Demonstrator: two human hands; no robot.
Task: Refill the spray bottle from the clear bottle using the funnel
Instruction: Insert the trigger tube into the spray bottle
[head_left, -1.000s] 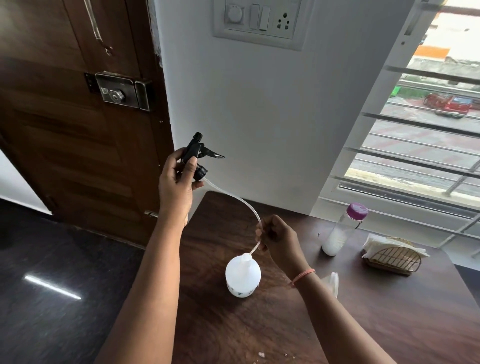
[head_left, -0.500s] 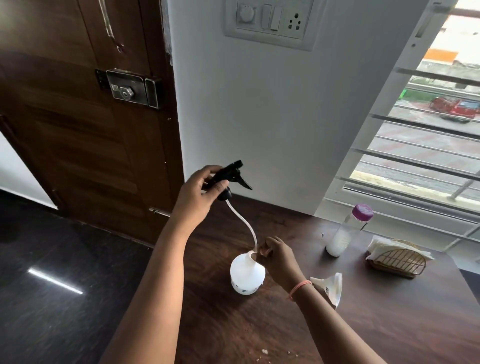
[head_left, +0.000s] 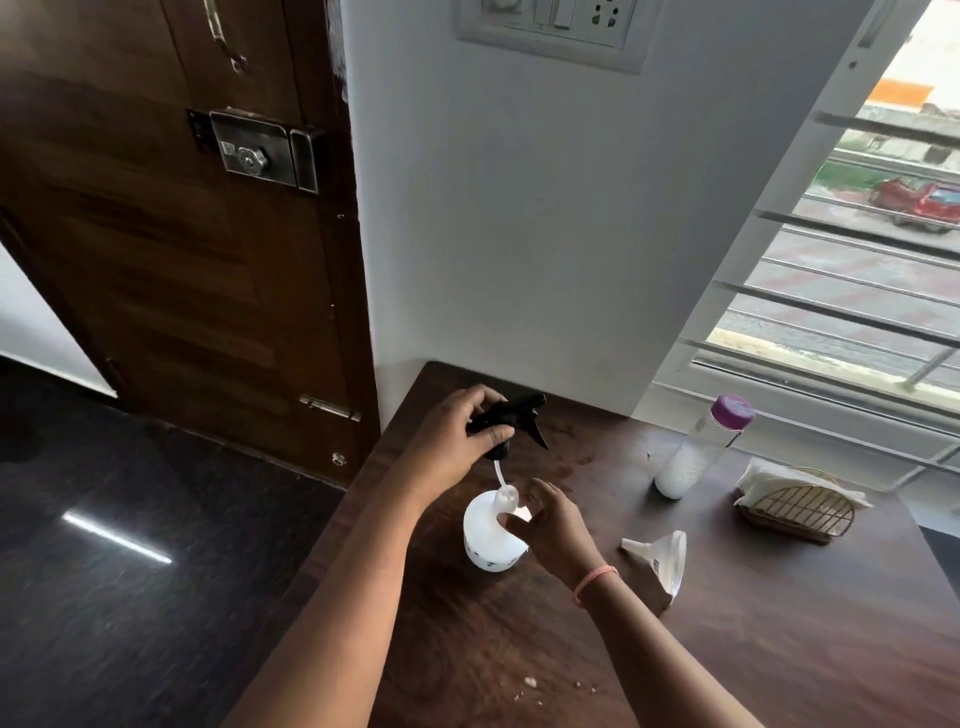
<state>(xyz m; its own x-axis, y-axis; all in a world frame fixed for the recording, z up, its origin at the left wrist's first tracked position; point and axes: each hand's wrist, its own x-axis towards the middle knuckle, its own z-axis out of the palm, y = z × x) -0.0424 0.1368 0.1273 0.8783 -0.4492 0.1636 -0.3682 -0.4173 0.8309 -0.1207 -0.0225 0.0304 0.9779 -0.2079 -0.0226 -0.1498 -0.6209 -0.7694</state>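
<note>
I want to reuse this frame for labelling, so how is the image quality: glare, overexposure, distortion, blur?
Head view: daylight through the window blows out the upper right corner; a bright streak of glare lies on the dark floor; the wide lens bends the door and wall edges; the left hand on the spray head looks slightly soft, the funnel reasonably sharp.
</note>
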